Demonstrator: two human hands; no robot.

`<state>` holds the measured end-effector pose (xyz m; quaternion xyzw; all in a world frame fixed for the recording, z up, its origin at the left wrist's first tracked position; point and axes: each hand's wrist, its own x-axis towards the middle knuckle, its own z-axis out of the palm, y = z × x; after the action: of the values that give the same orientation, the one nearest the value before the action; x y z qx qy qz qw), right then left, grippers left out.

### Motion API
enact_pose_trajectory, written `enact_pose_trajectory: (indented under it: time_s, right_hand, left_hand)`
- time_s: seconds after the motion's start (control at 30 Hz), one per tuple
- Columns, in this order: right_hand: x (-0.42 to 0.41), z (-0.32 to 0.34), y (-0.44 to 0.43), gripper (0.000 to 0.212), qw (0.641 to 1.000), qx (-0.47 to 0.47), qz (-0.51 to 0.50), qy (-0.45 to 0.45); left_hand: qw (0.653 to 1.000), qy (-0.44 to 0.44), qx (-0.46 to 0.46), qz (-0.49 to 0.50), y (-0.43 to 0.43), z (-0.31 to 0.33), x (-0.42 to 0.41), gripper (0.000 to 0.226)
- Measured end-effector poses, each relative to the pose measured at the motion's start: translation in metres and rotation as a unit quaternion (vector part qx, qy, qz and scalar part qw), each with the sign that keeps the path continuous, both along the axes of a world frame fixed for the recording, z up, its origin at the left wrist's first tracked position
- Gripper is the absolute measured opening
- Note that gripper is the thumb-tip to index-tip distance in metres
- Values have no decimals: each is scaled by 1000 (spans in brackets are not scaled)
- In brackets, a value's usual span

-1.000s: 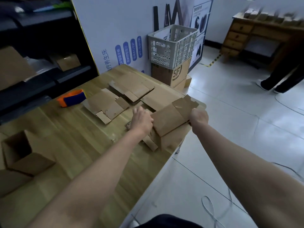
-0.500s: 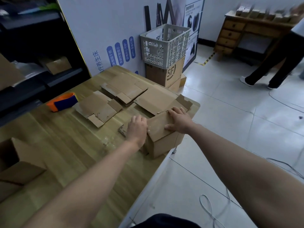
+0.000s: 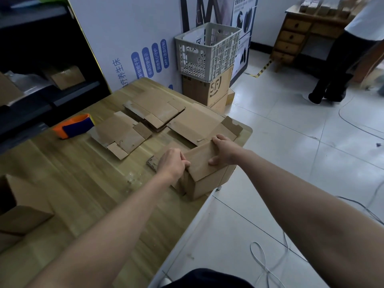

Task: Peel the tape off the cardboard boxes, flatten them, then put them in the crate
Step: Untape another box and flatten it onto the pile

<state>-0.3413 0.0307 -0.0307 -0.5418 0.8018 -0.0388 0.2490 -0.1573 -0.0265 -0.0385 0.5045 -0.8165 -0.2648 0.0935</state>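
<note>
A small brown cardboard box point(image 3: 209, 181) stands at the right edge of the wooden table point(image 3: 83, 183). My left hand point(image 3: 172, 163) grips its left top corner with curled fingers. My right hand point(image 3: 225, 151) lies on the closed top flap, fingers spread over its far edge and thumb on the near side. Several flattened boxes point(image 3: 158, 113) lie on the table beyond it. A white plastic crate point(image 3: 207, 50) sits on a stacked brown carton point(image 3: 207, 90) past the table's far corner.
An orange and blue tape dispenser point(image 3: 72, 125) rests at the left of the table. An open cardboard box point(image 3: 22, 206) stands at the near left. A person point(image 3: 342, 59) stands by a wooden desk point(image 3: 299, 36) at the back right. Cables point(image 3: 270, 260) lie on the tiled floor.
The raised top flap has been pressed down flat onto the box. My right hand moved from the flap's right edge onto its top; my left hand stayed at the left corner.
</note>
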Motion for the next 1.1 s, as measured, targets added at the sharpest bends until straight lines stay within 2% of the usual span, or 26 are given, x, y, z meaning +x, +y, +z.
enact_pose_trajectory:
  time_s: [0.07,0.17,0.27,0.33,0.43,0.53,0.63,0.8,0.93,1.0,1.1]
  right_hand:
    - [0,1,0,94,1000,-2,-1,-5]
    - [1,0,1,93,1000,-8,-1,-7]
    - [1,-2,3,94,1000,-15,-4,-11]
    - [1,-3,4,96,1000,-21,-5,-17]
    - [-6,-4,8,107,998,10,-3,-69]
    - [-11,-5,11,120,993,56,7,-108]
    - [-10,-6,8,121,994,53,9,-91]
    - [-9,-7,6,121,998,48,23,-33]
    - [-11,-8,6,119,998,49,31,-14]
    - [-12,-8,6,120,998,50,39,-2]
    - [-11,-7,5,119,998,54,42,12]
  left_hand:
    - [1000,-4,19,-10,-4,3,-3,19]
    - [999,-15,-22,-43,-3,0,-5,24]
    - [986,9,-82,-147,2,-8,-1,18]
    - [974,53,-88,-203,1,-12,4,18]
    - [979,92,-44,-175,-2,-9,6,25]
    - [989,59,-36,-132,-1,-3,-1,25]
    - [995,13,7,-94,0,1,-14,29]
    - [997,-7,9,-80,2,6,-25,10]
    - [991,66,47,-105,7,-4,-16,27]
    - [978,140,90,-122,7,-10,-8,33]
    - [925,277,234,-114,5,-6,3,29]
